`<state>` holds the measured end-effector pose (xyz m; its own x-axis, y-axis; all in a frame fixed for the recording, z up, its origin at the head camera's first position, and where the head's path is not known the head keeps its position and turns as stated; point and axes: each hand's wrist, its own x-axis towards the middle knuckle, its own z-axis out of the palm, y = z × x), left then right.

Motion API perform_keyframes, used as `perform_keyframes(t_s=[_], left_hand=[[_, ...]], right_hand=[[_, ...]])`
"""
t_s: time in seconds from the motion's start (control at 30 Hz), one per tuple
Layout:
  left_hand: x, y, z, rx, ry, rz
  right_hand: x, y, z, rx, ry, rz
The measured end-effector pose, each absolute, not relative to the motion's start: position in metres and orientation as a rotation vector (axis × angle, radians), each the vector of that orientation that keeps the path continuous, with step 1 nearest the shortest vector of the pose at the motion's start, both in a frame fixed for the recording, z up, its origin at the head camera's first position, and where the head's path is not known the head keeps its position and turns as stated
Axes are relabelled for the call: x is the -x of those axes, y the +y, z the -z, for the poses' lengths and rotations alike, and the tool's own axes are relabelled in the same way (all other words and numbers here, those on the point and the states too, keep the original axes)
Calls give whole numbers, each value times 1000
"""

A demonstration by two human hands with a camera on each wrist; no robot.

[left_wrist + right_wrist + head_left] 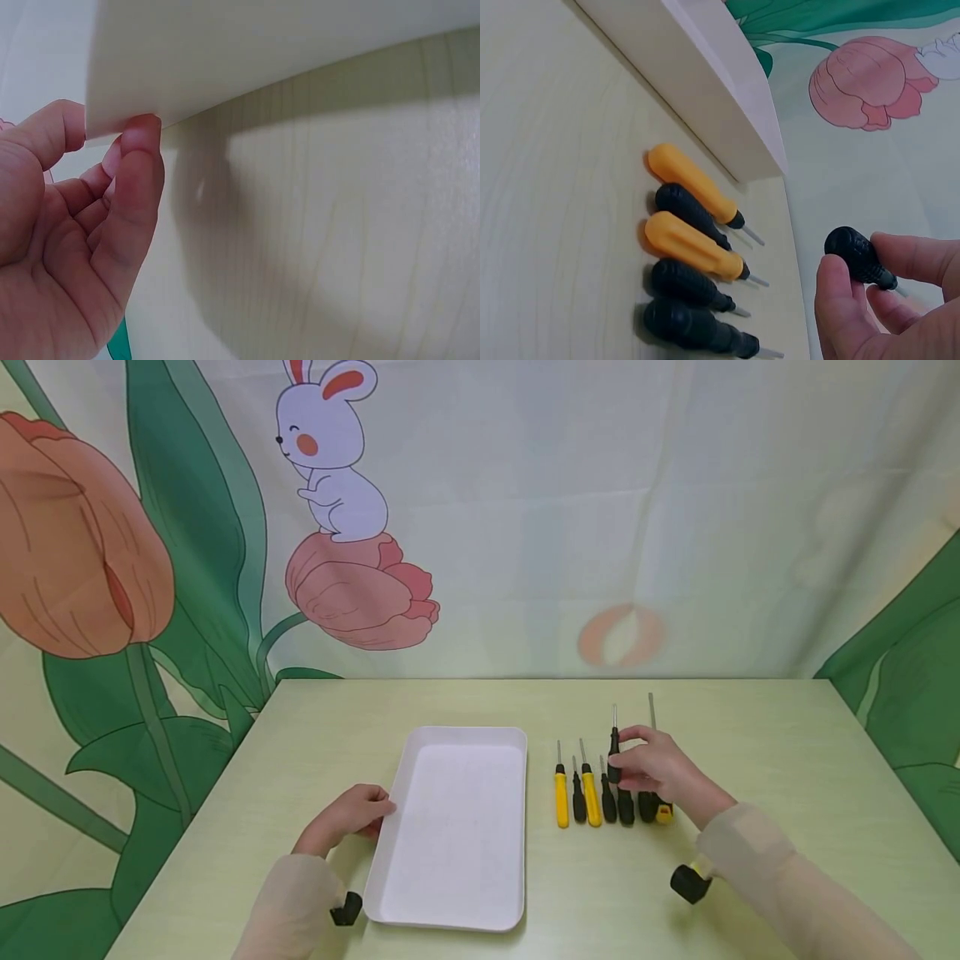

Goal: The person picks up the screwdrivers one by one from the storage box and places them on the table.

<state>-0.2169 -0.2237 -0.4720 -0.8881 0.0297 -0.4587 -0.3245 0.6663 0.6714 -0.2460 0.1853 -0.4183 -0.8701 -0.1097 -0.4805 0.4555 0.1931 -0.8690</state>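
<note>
My left hand [348, 817] pinches the left rim of a white rectangular tray [457, 835]; in the left wrist view its thumb and fingers meet the tray wall [150, 67]. Nothing lies inside the tray. Right of it, my right hand [663, 768] holds a black-handled screwdriver [614, 760] between thumb and fingers, shaft pointing away from me. The right wrist view shows this screwdriver [853, 253] lifted off the table. Below it lies a row of screwdrivers, including a yellow one [562, 797], a second yellow one [591, 797] and a black one [626, 810]. My right hand partly hides the row's right end.
The pale wooden table [810, 760] carries the tray and the screwdrivers. A printed curtain [510, 527] with a rabbit and tulips hangs behind its far edge. Black wrist-worn devices [690, 883] sit by both sleeves.
</note>
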Motion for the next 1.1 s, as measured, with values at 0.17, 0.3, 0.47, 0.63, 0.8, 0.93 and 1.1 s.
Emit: perform_keyframes(t_s=[0.17, 0.3, 0.47, 0.63, 0.8, 0.93, 1.1], left_hand=[[216, -223, 471, 229, 2446, -1115], [216, -223, 471, 228, 2446, -1119], [216, -223, 471, 226, 2451, -1111], [216, -223, 471, 221, 2451, -1113], [216, -223, 471, 223, 2452, -1112], [216, -223, 472, 225, 2453, -1107], [216, -224, 473, 222, 2449, -1119]], right_hand=[[247, 198, 420, -354, 2050, 1710], [246, 207, 422, -371, 2057, 1707], [245, 219, 424, -378, 2040, 1717], [244, 230, 429, -381, 2043, 1717], [244, 238, 432, -393, 2058, 1697], [243, 245, 435, -399, 2041, 1705], [244, 254, 440, -400, 2028, 1709]])
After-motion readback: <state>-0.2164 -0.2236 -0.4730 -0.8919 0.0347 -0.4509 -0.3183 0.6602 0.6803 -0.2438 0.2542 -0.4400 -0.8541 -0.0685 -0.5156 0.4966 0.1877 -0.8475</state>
